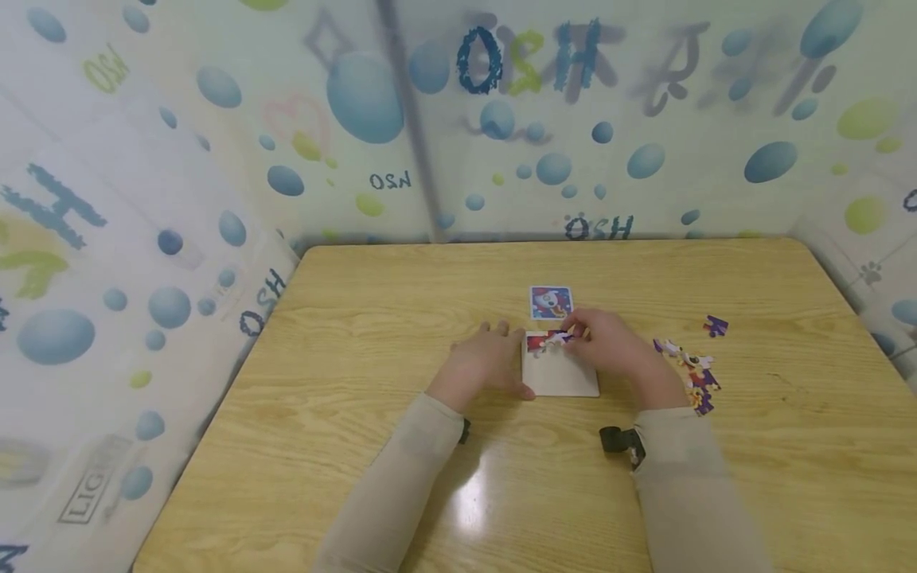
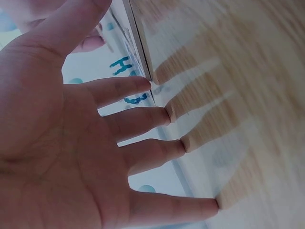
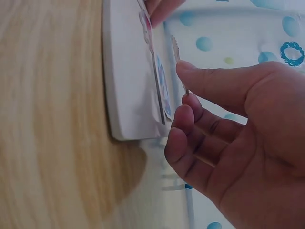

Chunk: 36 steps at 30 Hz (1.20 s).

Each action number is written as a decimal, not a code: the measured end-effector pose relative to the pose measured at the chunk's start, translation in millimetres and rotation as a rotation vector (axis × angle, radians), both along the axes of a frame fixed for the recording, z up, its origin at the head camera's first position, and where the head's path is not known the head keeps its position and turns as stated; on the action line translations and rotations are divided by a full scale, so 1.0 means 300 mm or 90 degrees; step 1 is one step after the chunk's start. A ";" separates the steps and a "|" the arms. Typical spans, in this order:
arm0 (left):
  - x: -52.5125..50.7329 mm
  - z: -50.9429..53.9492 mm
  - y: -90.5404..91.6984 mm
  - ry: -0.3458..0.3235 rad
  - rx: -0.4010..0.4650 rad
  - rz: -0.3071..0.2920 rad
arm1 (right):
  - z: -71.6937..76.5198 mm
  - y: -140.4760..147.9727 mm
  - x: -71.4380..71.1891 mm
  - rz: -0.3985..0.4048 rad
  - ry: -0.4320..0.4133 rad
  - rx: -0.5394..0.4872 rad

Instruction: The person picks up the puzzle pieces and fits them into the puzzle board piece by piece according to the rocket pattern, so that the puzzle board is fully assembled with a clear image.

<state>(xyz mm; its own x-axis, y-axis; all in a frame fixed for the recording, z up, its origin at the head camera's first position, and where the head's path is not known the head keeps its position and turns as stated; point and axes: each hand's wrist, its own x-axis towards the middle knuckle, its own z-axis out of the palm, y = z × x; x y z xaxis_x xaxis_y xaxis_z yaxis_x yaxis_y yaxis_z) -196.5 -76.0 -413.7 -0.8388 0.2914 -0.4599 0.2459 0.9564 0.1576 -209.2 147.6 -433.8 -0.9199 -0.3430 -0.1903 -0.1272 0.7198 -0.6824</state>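
Note:
A pale square puzzle board [image 1: 561, 378] lies on the table, with red, white and purple puzzle pieces [image 1: 536, 342] along its far edge. My right hand [image 1: 612, 346] is over the far right part of the board. Between thumb and fingertips it pinches a thin puzzle piece [image 3: 176, 49], seen edge-on in the right wrist view and held apart from the board. At the board's left side rests my left hand [image 1: 481, 362], fingers spread and straight, thumb by the near left corner. In the left wrist view its fingertips [image 2: 202, 206] touch the tabletop.
Just beyond the board lies a small square picture card [image 1: 551, 302] with a white figure on blue. Several loose puzzle pieces [image 1: 700, 380] lie to the right of my right forearm, and a single purple piece [image 1: 715, 326] lies farther back. Patterned walls [image 1: 501, 183] enclose the wooden table [image 1: 344, 334].

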 end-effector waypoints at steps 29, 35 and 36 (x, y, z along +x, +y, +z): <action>-0.003 -0.005 -0.005 0.006 0.008 -0.001 | -0.004 -0.052 -0.002 -0.009 -0.034 0.064; -0.003 -0.007 -0.006 0.008 0.005 -0.007 | -0.004 -0.054 -0.002 -0.016 -0.042 0.059; -0.003 -0.008 -0.006 0.008 0.004 -0.008 | -0.005 -0.053 -0.003 -0.015 -0.042 0.059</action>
